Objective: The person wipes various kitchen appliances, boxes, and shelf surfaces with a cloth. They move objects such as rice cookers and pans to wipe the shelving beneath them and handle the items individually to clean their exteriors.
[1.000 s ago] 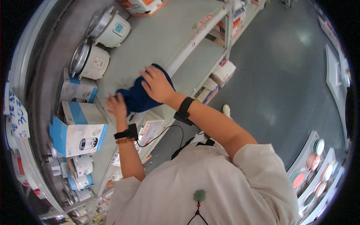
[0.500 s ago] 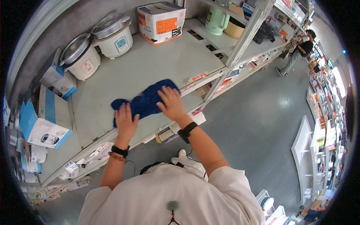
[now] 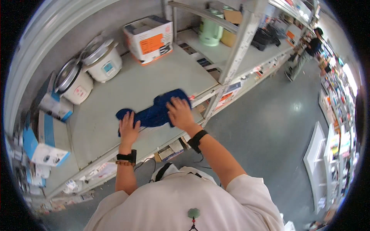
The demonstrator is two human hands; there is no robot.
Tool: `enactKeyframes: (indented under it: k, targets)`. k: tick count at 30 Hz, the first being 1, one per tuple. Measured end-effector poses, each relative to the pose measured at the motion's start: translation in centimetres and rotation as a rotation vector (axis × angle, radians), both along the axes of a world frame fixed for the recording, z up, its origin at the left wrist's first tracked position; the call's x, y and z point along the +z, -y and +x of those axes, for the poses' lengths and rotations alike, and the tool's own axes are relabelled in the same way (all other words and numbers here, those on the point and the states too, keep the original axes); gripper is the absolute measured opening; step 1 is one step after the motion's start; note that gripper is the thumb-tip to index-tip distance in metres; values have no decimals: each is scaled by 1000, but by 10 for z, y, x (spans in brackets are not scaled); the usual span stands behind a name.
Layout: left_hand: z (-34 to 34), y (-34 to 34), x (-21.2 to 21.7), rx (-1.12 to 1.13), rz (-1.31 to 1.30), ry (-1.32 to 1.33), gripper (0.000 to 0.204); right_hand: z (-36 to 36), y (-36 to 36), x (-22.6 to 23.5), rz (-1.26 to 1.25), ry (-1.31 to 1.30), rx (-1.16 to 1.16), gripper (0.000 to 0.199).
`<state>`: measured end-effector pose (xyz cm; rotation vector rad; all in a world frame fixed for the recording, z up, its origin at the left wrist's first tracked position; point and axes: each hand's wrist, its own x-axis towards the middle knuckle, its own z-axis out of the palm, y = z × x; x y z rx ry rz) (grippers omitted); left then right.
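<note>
A dark blue cloth (image 3: 152, 115) lies bunched across the front part of a grey shelf board (image 3: 96, 127). My left hand (image 3: 129, 129) rests on the cloth's left end, its fingers stretched out. On the wider right end lies my right hand (image 3: 180, 112), with the fingers spread and pressing down. Neither hand is closed round the cloth. Both palms face the shelf, so what is under them is hidden.
Behind the cloth stand two white rice cookers (image 3: 102, 59) and an orange-and-white carton (image 3: 150, 40). Blue-and-white boxes (image 3: 46, 146) line the left. A metal upright (image 3: 241, 46) rises at the right, with a green jug (image 3: 211, 29) beyond it. A person (image 3: 308, 50) stands far down the aisle.
My view has shifted, so the shelf goods appear moved. Both hands stay on the cloth, which lies a little farther right along the shelf's front edge.
</note>
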<state>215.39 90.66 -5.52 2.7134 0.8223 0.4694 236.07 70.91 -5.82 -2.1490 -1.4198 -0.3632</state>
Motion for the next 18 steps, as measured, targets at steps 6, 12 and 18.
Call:
enactKeyframes:
  k: [6,12,18]
  targets:
    - [12,-9,6,-50,56,-50,42,2,21,-6,289,-242,187,24]
    - [82,58,18,-430,14,119,30,44,54,-3,360,-313,288,19]
    - [193,160,37,-379,-155,274,32,130,205,-15,-139,-573,-52,11]
